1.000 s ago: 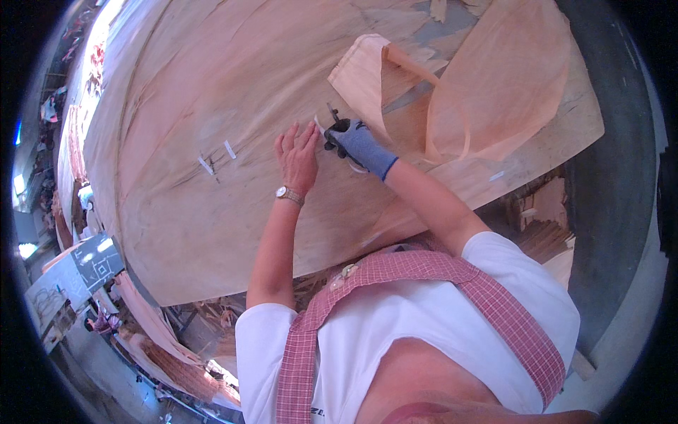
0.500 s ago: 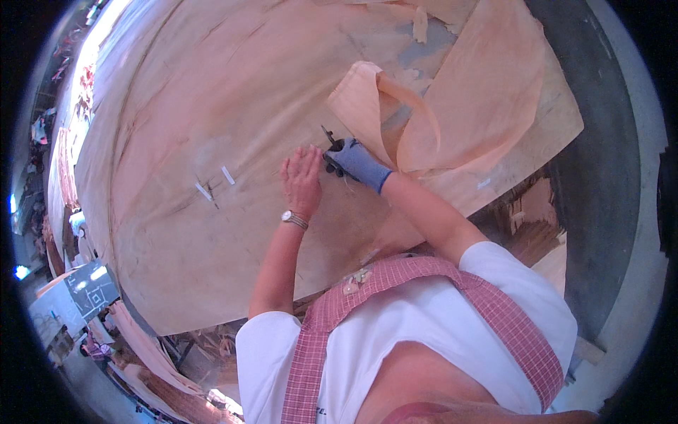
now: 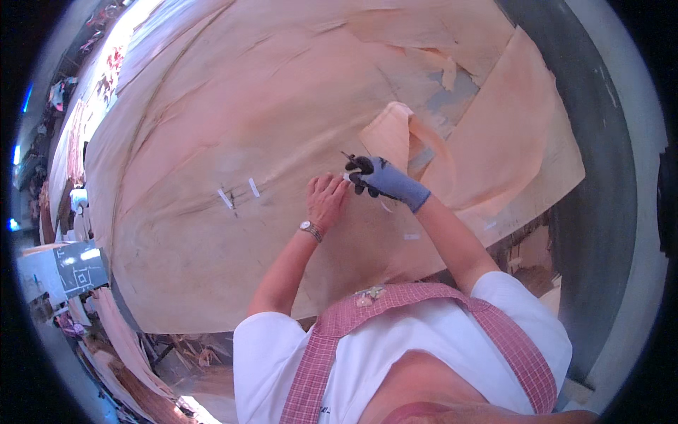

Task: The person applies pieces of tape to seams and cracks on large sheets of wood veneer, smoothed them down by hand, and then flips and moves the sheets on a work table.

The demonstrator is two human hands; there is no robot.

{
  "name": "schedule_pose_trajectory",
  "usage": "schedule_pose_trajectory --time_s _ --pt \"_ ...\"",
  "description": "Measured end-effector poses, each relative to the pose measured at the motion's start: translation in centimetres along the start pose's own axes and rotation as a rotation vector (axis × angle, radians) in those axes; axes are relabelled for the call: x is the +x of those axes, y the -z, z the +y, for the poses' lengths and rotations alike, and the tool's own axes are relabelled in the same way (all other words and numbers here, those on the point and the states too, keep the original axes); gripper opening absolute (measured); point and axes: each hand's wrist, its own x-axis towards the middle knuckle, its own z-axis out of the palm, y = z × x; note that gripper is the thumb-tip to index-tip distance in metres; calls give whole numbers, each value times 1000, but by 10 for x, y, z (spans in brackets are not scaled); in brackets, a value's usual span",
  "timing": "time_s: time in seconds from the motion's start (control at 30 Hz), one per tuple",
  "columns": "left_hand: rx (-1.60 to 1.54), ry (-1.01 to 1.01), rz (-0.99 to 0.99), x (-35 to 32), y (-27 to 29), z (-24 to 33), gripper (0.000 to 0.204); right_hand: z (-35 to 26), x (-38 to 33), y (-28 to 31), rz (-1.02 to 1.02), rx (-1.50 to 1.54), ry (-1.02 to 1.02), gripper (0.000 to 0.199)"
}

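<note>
A large, thin, pinkish-tan wood veneer sheet (image 3: 183, 275) lies spread in front of me. My left hand (image 3: 328, 201), bare with a watch at the wrist, rests on it with fingers stretched out. Beside it, my right hand (image 3: 378, 178), in a blue-grey glove with dark fingertips, is closed around a dark tool (image 3: 348, 155) with a thin tip. The tool's kind is hard to make out. A small white bit (image 3: 347, 177) shows between the two hands. Just beyond the glove, a loose veneer strip (image 3: 390, 131) curls up from the surface.
Two short white tape strips (image 3: 254, 187) stick to the sheet left of my hands. A folded veneer flap (image 3: 505, 127) lies to the right. A dark grey edge (image 3: 600, 191) runs down the right side. Broken veneer scraps (image 3: 533, 258) lie below the sheet's right edge.
In the picture, the hands, sheet and curled strip have shifted right and slightly down as the view moved. My right hand has turned, and a white bit now shows by its fingertips.
</note>
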Motion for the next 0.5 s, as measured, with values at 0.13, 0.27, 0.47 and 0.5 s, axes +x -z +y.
schedule_pose_trajectory --time_s 0.13,0.27,0.47,0.5 --pt "73 217 244 81 33 -76 60 -29 6 6 19 67 -95 25" --pt "185 503 332 133 45 -166 70 -44 22 -3 0 57 -92 27" --pt "177 594 188 150 45 -193 72 -61 50 -20 30 132 -189 27" --pt "77 585 164 161 63 -185 71 -65 57 -22 63 124 -221 27"
